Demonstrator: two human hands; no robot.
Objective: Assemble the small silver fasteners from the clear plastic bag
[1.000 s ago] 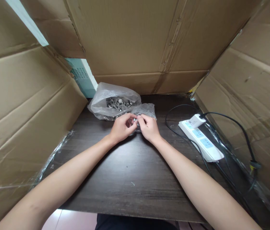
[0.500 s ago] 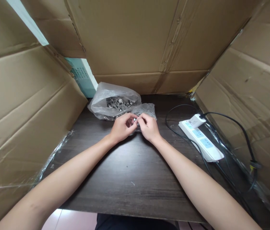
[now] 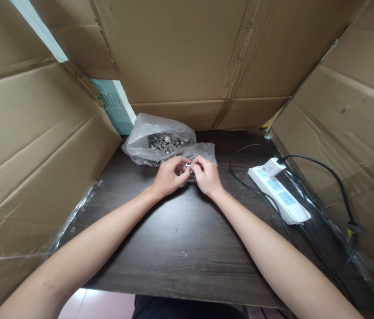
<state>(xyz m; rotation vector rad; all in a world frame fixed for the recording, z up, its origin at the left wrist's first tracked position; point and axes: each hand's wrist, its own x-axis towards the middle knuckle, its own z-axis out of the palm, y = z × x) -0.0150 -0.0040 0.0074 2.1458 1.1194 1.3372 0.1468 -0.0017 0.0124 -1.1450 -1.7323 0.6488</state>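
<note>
Close together over the far middle of the table, my two hands meet at the fingertips around a small shiny metal part (image 3: 187, 165). Thumb and fingers of my left hand (image 3: 171, 175) pinch it from the left. My right hand (image 3: 206, 176) has its fingers closed at the part's right end; its exact shape is too small and covered to tell. Just behind my hands stands an open clear plastic bag (image 3: 140, 137) with many small metal fittings (image 3: 167, 142) in it. A second, smaller plastic bag (image 3: 206, 151) lies partly hidden behind and under my hands.
A white power strip (image 3: 283, 195) with a plugged-in white adapter (image 3: 273, 167) lies at the right, with black cables (image 3: 336, 177) running round it. Cardboard walls (image 3: 187, 53) enclose the dark wooden table (image 3: 173, 248) at the back and both sides.
Both hands stay almost in the same place. The right fingertips have shifted very slightly around the small metal part; the bags have not moved.
</note>
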